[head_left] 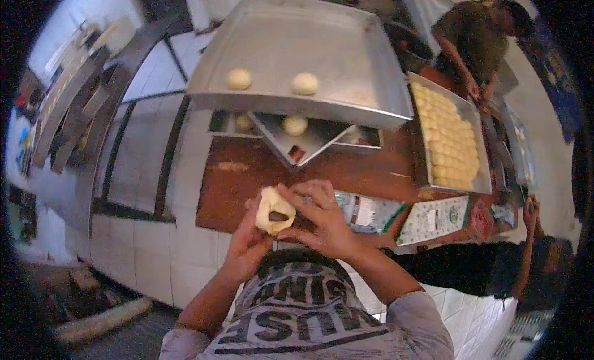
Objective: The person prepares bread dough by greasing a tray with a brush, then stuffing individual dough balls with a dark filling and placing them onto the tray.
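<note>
My left hand (247,241) holds a pale piece of dough (268,204) with a dark middle, either a hollow or a filling; I cannot tell which. My right hand (325,221) is closed on the dough's right side, thumb and fingers pressed to it. Beyond my hands, a large metal tray (297,38) bears two dough balls (305,84) near its front edge. Beneath it, angled trays (322,143) hold more balls (295,125).
On the wooden table (229,186) are a long tray of packed dough balls (448,137) and printed packets (433,221) at the right. A co-worker (470,38) works at the upper right; another person's arm (529,236) shows at the lower right. Racks (68,125) stand left.
</note>
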`<state>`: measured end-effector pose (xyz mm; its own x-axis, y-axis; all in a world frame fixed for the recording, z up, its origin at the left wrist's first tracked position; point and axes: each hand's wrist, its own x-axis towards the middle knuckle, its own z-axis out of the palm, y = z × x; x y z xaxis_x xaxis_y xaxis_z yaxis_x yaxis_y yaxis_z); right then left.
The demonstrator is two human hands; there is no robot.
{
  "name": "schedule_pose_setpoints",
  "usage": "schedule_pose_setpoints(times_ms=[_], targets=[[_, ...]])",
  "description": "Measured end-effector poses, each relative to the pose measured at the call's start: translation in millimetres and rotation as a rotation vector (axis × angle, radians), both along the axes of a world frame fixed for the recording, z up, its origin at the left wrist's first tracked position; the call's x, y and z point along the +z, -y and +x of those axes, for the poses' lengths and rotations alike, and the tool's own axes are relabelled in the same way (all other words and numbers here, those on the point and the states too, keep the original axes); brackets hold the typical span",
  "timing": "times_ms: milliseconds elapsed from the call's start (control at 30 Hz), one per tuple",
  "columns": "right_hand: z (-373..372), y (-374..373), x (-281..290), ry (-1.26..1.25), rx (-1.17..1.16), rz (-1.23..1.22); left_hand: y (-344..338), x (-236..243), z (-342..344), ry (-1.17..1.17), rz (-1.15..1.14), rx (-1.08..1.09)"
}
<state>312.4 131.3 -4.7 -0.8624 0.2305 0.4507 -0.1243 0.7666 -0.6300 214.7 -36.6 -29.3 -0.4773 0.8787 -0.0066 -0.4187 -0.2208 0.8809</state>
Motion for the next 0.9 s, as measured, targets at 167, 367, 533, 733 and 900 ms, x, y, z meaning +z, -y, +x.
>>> schedule_pose_setpoints(times_ms=[167,367,533,733,900], targets=[[28,-19,10,-0.189,-0.106,-0.198,-33,20,14,-0.847,-0.201,-0.122],[53,-2,4,-0.173,-0.194,0.174,-83,32,22,0.238,-0.061,-0.068],[62,-14,10,-0.125,-0.292,0.291,-91,39,23,-0.050,-0.504,-0.116],[29,-17,-2,-0.096,-0.280,-0.528,-70,24,19,-0.387,-0.269,-0.019],[10,1,10,-0.039,-0.047,0.122,-40,16,-17,0.247,-0.218,-0.009]])
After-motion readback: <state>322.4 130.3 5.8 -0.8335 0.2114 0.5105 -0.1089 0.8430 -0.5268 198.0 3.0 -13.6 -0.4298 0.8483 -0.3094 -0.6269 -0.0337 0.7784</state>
